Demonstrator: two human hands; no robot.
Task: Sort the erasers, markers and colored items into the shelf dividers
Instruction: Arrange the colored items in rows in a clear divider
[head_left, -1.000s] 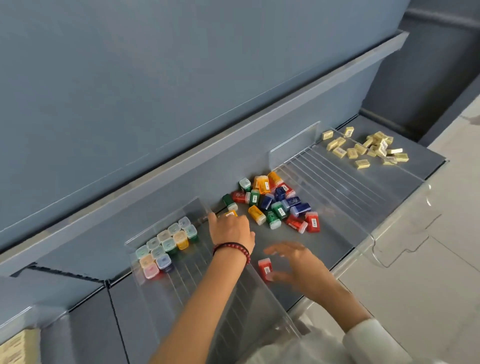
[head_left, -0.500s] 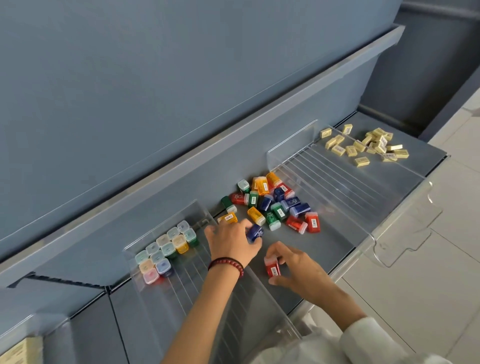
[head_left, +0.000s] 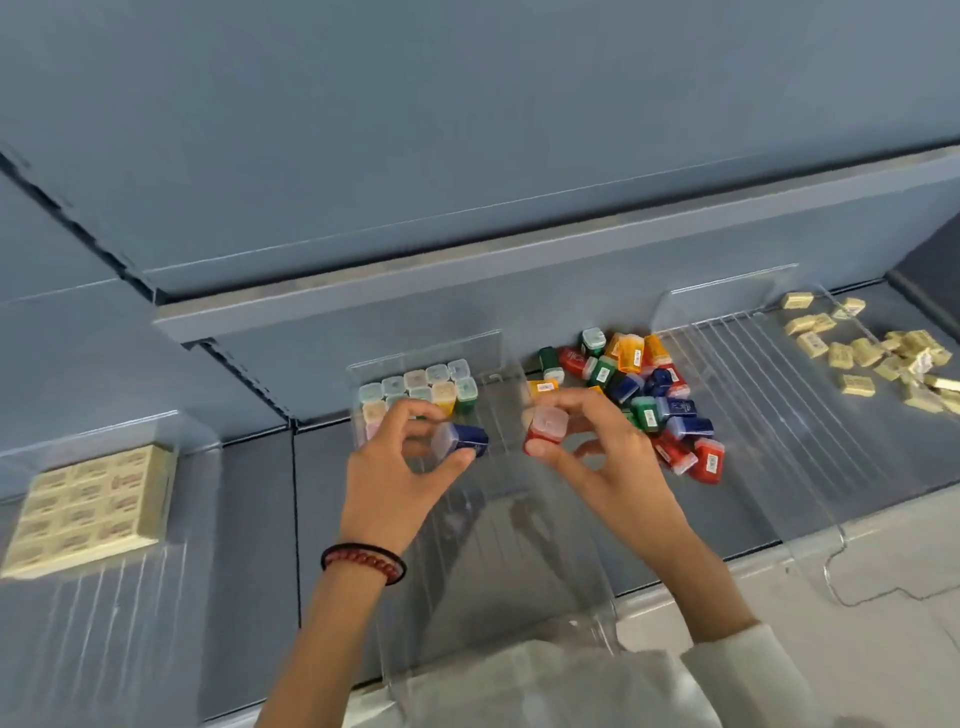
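My left hand (head_left: 397, 470) pinches a small blue box with a clear cap (head_left: 462, 440) above the clear divider tray (head_left: 498, 499). My right hand (head_left: 602, 457) pinches a red box with a clear cap (head_left: 544, 430) just to the right of it. At the back of that tray stand several upright colored boxes in rows (head_left: 421, 387). A loose pile of red, blue, green and orange boxes (head_left: 644, 400) lies on the shelf to the right of my hands.
A stacked block of cream erasers (head_left: 91, 512) sits in the left divider. Loose cream erasers (head_left: 878, 353) lie scattered at the far right beyond another clear divider (head_left: 769, 395). The grey shelf front edge (head_left: 675, 587) runs below my hands.
Both hands have lifted off the shelf and moved left over the divider tray, the left carrying the blue box and the right the red one. The camera view has swung left.
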